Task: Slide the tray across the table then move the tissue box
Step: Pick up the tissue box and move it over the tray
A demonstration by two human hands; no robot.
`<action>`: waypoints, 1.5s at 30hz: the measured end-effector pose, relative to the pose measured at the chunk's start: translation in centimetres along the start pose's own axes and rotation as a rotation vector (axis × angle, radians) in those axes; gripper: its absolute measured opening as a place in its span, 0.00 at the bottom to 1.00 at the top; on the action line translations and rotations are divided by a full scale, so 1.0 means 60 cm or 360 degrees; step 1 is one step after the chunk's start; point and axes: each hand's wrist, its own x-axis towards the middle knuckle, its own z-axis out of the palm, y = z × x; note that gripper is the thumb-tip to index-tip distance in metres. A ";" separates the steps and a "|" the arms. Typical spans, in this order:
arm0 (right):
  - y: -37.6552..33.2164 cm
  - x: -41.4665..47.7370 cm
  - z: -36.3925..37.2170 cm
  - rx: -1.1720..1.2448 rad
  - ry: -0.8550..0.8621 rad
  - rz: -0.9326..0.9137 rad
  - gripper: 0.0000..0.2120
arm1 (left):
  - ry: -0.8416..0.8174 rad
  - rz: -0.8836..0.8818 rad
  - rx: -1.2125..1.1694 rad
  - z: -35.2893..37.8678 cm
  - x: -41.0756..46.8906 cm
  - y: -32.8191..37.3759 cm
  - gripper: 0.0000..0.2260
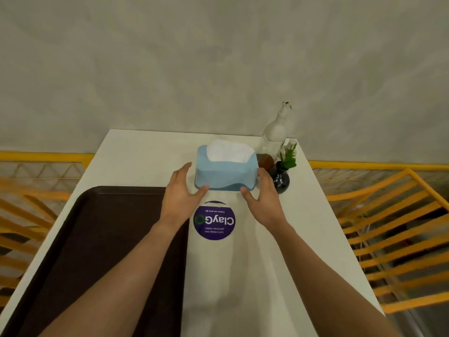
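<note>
Tray (102,251) rests under left forearm (likely slid); 2 spread hands, left hand (181,198) and right hand (263,199), flank unmoved tissue box (226,170).

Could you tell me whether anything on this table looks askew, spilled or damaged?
Nothing stands out. The tissue box sits flat between both open hands, the tray lies flat at the left, and the bottle and vase stand upright.

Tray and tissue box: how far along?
Looks done: the dark brown tray lies at the white table's left edge. In hand: left hand and right hand, both open, flank the light blue tissue box, thumbs at its base. Left: gripping and moving the box.
</note>
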 end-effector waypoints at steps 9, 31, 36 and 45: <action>0.027 0.046 0.030 0.0325 -0.0035 -0.0032 0.40 | -0.0022 -0.0161 -0.0053 0.063 0.069 -0.005 0.47; 0.038 0.047 0.072 0.0247 0.0100 0.0209 0.35 | -0.0256 -0.0298 -0.0382 0.061 0.100 -0.026 0.35; -0.009 0.045 0.090 0.0302 0.0096 0.0107 0.34 | -0.0211 -0.0221 -0.0391 -0.002 0.105 -0.044 0.36; -0.135 0.035 0.183 0.0343 0.0079 0.0005 0.31 | -0.0131 -0.0149 -0.0326 -0.162 0.115 -0.112 0.35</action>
